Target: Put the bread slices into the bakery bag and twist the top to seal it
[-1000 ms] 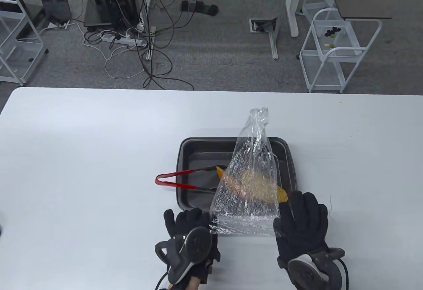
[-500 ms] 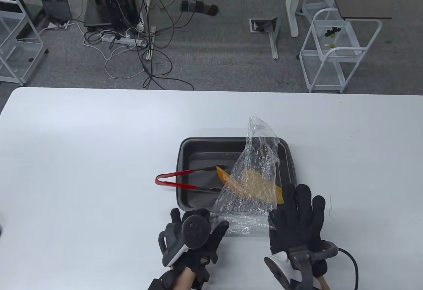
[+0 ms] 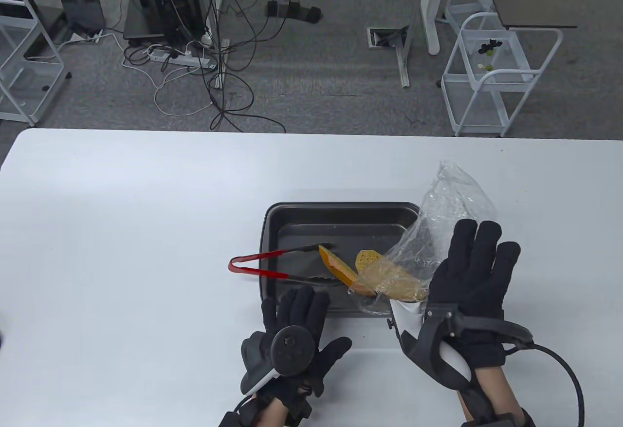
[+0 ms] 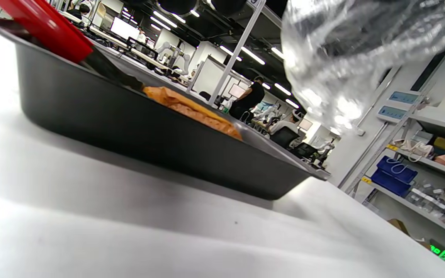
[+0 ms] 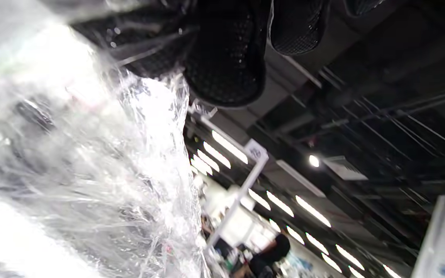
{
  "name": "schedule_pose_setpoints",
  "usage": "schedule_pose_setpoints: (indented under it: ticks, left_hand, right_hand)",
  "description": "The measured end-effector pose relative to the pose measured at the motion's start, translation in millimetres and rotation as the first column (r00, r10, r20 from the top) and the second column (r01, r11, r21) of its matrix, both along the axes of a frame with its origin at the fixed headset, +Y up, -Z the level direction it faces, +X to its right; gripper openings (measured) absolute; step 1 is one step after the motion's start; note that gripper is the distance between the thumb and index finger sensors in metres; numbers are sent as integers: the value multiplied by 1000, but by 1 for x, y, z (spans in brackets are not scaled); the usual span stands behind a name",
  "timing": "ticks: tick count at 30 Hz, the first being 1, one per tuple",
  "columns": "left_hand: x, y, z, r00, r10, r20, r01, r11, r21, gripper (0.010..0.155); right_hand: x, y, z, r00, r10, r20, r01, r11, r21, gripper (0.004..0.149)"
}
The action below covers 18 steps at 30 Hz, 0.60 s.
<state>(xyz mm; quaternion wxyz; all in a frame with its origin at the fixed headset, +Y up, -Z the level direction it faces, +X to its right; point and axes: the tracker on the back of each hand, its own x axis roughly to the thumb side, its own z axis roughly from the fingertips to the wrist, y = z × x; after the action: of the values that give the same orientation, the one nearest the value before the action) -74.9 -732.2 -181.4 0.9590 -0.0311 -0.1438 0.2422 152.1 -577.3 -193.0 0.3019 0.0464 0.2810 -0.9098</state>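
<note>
1. The table (image 3: pixel 121 213) gives me wide bare room to the left and far side; its near edge is hidden below my wrists, so I should not draw the load toward myself
2. The baking tray (image 3: pixel 340 213) sits right of centre, its near rim just beyond my left hand (image 3: pixel 297 329), which lies flat with fingers spread and holds nothing; a careless push could shove the tray
3. The bakery bag (image 3: pixel 448 203) hangs off my right hand (image 3: pixel 474 276) over the tray's right end. My fingers stand straight and I cannot tell whether the thumb pinches the film. The bag looks tipped with its mouth low, so I judge the bread inside could slide back out
4. Two bread slices (image 3: pixel 340 266) lie in the tray by the bag's lower end, one partly under the film; they look not yet fully bagged
5. The red tongs (image 3: pixel 263 264) rest across the tray's left rim and could be knocked off if I reach in
</note>
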Motion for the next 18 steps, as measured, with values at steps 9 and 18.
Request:
schedule_pose_setpoints:
  ticks: [9,18]
  left_hand:
    - [2,-7,-5,995,-97,-32,96,995,-32,88]
    - [10,-3,-3,984,-175,-45,175,985,-14,91]
  right_hand:
    - [52,-41,-23,949,-295,108,309,939,-151,43]
    - [59,-47,-41,924,-382,33,380,903,-200,43]
